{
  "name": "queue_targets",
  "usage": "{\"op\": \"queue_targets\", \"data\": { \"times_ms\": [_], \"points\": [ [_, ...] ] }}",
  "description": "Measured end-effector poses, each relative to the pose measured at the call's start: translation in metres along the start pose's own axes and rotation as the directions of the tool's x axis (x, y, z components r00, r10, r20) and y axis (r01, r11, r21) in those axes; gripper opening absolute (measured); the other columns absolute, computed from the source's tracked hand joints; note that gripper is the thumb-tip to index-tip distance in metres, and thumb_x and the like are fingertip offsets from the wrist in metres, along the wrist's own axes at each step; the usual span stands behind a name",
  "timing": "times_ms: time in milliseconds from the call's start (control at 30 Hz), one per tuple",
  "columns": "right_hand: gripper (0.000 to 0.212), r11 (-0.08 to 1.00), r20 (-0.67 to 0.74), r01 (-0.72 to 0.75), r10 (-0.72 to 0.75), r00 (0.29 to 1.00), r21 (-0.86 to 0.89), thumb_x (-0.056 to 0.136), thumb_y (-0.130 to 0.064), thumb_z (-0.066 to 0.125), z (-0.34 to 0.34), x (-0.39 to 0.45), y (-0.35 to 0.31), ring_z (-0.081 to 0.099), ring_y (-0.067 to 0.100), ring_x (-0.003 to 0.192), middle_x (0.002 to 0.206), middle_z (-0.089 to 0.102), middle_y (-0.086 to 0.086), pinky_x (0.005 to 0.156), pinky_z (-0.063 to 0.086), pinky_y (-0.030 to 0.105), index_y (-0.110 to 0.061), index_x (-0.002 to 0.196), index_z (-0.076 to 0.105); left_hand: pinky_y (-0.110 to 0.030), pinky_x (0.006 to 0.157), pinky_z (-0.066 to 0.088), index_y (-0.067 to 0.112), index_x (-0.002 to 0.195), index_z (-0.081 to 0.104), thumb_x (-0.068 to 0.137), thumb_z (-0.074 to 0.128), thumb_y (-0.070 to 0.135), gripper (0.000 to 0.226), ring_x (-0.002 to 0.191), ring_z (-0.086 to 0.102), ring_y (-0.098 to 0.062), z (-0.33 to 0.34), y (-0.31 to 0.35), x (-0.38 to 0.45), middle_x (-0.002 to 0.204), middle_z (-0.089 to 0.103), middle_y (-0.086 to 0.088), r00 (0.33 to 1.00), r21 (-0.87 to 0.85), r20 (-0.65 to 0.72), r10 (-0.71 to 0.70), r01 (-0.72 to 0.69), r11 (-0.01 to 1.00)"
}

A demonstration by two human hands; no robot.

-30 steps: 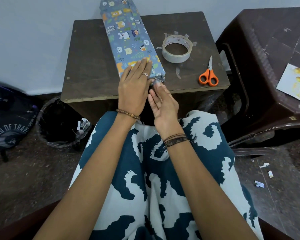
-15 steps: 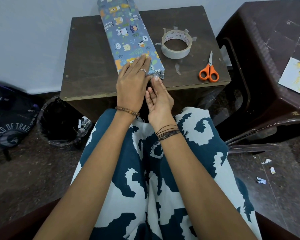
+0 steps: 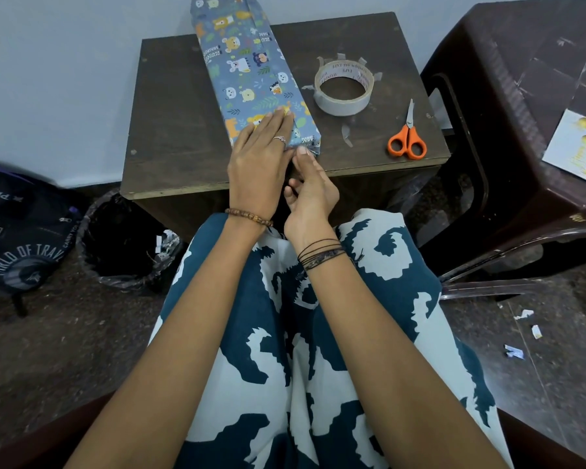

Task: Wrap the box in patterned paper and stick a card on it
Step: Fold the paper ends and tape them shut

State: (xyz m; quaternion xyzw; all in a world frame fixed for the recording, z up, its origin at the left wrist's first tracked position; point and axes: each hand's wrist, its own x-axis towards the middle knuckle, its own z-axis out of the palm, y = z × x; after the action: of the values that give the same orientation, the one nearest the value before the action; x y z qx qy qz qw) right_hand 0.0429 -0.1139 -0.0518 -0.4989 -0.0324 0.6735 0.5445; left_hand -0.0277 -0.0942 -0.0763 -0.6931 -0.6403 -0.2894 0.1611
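The small brown table (image 3: 170,137) stands in front of my knees; to its right is a dark plastic stool (image 3: 521,96), and the card (image 3: 575,143) lies on it, at the right edge; the box (image 3: 251,76), in blue animal paper, lies on the table from the near edge to the far wall; my left hand (image 3: 259,157) rests flat on its near end, fingers straight; my right hand (image 3: 310,187) presses the near end flap, fingers partly bent; the tape roll (image 3: 344,88) and orange scissors (image 3: 407,138) lie right of the box.
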Motion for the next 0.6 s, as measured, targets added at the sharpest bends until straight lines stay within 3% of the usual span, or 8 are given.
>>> {"op": "queue_targets", "data": {
  "times_ms": [133,333,400,500,600],
  "points": [
    [0.02,1.0,-0.044,0.028,-0.028,0.999,-0.008,0.086,-0.017,0.066,0.005,0.002,0.004,0.041,0.001,0.054,0.077,0.064,-0.005,0.04,0.032,0.01,-0.006,0.103,0.067,-0.039,0.1,0.04,0.004,0.122,0.058,0.087,0.044,0.022,0.042,0.115,0.058,-0.023,-0.002,0.002,0.001,0.125,0.059,-0.012,1.0,-0.017,-0.002,-0.008,0.008,1.0],
    [0.014,0.992,-0.082,0.116,-0.111,0.99,0.058,0.084,-0.012,0.067,0.01,0.002,0.01,0.052,0.007,0.066,0.085,0.068,0.005,0.058,0.041,0.017,-0.006,0.098,0.068,-0.039,0.103,0.035,0.004,0.125,0.056,0.089,0.041,0.024,0.044,0.12,0.054,-0.023,-0.006,0.004,0.002,0.129,0.056,-0.013,0.997,-0.037,0.072,-0.036,0.039,0.999],
    [0.004,0.984,-0.098,0.173,-0.168,0.981,0.049,0.084,-0.01,0.068,0.012,0.002,0.012,0.058,0.01,0.07,0.083,0.068,0.006,0.064,0.046,0.022,-0.011,0.088,0.067,-0.037,0.107,0.03,0.005,0.129,0.052,0.091,0.038,0.024,0.045,0.125,0.049,-0.022,-0.008,0.003,0.002,0.134,0.052,-0.012,0.992,-0.061,0.117,-0.046,0.053,0.997],
    [0.013,0.969,-0.069,0.221,-0.214,0.974,0.109,0.085,-0.003,0.065,0.013,0.001,0.012,0.063,0.011,0.071,0.074,0.066,0.002,0.073,0.054,0.028,-0.015,0.079,0.063,-0.03,0.111,0.017,0.007,0.135,0.045,0.088,0.041,0.014,0.048,0.133,0.039,-0.019,-0.013,0.001,0.001,0.141,0.044,-0.01,0.979,-0.109,0.196,-0.057,0.08,0.991],
    [0.014,0.965,-0.063,0.246,-0.241,0.969,0.092,0.085,-0.003,0.065,0.012,0.002,0.013,0.064,0.01,0.071,0.071,0.066,-0.002,0.071,0.054,0.027,-0.015,0.079,0.063,-0.024,0.111,0.01,0.008,0.137,0.043,0.082,0.04,0.008,0.055,0.135,0.035,-0.017,-0.019,0.002,0.001,0.144,0.041,-0.008,0.971,-0.141,0.228,-0.071,0.105,0.984]
  ]
}}
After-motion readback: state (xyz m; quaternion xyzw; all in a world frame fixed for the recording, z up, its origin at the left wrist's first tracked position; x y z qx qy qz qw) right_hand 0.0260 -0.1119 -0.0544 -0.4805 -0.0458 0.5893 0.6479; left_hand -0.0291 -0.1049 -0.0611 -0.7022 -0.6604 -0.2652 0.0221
